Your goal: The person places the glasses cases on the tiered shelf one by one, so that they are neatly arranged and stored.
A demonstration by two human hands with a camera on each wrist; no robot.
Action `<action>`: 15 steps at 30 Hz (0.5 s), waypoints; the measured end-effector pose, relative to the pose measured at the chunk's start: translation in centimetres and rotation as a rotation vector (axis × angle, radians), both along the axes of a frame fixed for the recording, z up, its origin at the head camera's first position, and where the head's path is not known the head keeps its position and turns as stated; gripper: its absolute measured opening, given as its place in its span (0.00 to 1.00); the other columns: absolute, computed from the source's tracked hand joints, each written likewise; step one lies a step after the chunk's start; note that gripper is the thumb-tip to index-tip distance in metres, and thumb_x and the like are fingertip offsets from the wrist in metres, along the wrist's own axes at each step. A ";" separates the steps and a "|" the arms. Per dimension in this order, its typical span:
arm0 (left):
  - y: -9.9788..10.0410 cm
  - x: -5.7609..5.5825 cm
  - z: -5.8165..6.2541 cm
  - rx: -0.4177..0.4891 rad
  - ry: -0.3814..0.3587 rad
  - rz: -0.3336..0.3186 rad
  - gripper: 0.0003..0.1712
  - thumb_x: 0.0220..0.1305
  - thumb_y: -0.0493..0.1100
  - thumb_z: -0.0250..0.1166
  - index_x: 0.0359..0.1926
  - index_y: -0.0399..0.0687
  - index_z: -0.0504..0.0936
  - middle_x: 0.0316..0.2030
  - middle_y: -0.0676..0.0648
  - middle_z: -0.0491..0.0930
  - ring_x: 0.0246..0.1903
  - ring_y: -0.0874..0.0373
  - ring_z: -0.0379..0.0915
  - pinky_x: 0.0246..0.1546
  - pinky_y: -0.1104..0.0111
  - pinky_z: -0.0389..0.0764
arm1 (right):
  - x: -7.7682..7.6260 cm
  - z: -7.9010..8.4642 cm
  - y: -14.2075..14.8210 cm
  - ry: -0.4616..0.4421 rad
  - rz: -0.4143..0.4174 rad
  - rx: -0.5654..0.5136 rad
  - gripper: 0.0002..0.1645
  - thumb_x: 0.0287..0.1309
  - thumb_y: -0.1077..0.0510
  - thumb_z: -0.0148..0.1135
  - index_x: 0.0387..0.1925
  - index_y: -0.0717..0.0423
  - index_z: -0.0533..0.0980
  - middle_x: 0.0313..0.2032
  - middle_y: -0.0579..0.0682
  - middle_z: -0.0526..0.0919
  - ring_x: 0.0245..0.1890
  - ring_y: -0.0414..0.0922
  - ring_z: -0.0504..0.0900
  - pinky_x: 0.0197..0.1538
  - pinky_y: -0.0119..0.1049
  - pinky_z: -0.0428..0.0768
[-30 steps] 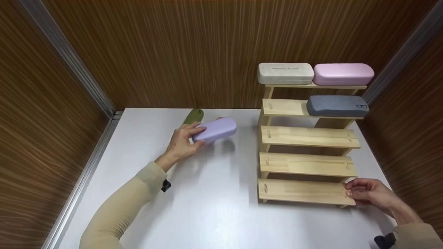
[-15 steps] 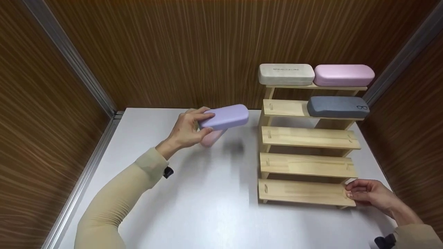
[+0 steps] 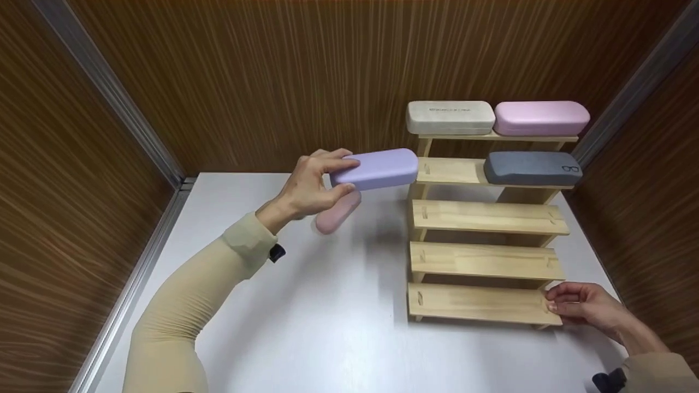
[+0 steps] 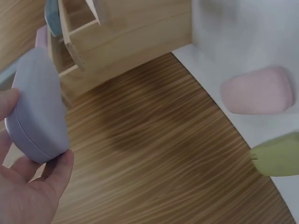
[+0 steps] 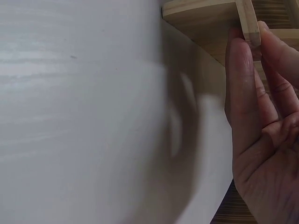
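My left hand (image 3: 314, 183) grips a lavender glasses case (image 3: 377, 168) by its left end, fingers on top and thumb below in the head view. The case is held up in the air, its right end overlapping the left end of the second shelf. My right hand (image 3: 587, 308) pinches the right end of the lowest board of a stepped wooden rack (image 3: 483, 303); in the right wrist view the thumb and fingers sit on both sides of the board's edge (image 5: 249, 21). A grey-blue glasses case (image 3: 532, 168) lies on the right half of the second shelf.
On the top shelf stand an off-white case (image 3: 450, 118) and a pink case (image 3: 541, 118). A pale pink case (image 3: 337, 213) lies on the white table (image 3: 306, 327) under the left hand. A green case (image 4: 278, 156) shows in the left wrist view. Wood-grain walls (image 3: 273, 82) enclose the table.
My left hand has lifted the lavender case and carried it right and away from me, toward the rack. In the head view the pale pink case has come into sight. My right hand has stayed put.
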State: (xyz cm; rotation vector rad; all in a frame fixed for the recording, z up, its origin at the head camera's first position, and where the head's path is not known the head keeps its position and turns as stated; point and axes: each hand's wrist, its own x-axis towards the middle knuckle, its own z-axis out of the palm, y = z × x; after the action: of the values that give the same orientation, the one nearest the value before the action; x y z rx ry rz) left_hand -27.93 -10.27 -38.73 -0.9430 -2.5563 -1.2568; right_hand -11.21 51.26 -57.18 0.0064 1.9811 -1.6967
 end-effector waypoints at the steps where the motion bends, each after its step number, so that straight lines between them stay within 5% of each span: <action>1: 0.2 0.0 0.2 -0.002 -0.007 -0.005 0.28 0.68 0.42 0.77 0.68 0.49 0.90 0.72 0.45 0.86 0.70 0.45 0.79 0.69 0.49 0.84 | 0.0 0.0 0.0 0.002 0.000 0.000 0.21 0.78 0.70 0.62 0.48 0.39 0.90 0.42 0.34 0.95 0.42 0.32 0.92 0.45 0.29 0.92; 8: 1.8 -0.3 0.8 -0.027 -0.055 -0.026 0.27 0.69 0.44 0.76 0.69 0.53 0.90 0.75 0.46 0.84 0.74 0.48 0.77 0.72 0.50 0.83 | 0.1 -0.1 -0.1 0.024 -0.002 0.013 0.21 0.77 0.71 0.62 0.47 0.40 0.89 0.41 0.34 0.94 0.42 0.32 0.92 0.45 0.29 0.92; 15: 3.3 -1.0 1.1 -0.047 -0.016 -0.072 0.27 0.70 0.43 0.75 0.69 0.49 0.89 0.73 0.43 0.85 0.71 0.45 0.80 0.70 0.50 0.84 | 0.0 0.0 -0.1 0.022 0.002 0.019 0.21 0.78 0.70 0.62 0.48 0.40 0.89 0.41 0.34 0.94 0.42 0.32 0.92 0.44 0.29 0.91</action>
State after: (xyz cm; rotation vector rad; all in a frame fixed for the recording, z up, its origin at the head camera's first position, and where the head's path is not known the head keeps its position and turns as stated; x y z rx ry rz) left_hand -28.93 -7.01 -37.62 -1.0477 -2.5961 -1.2324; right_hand -11.22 51.19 -57.17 -0.0073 2.0124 -1.6839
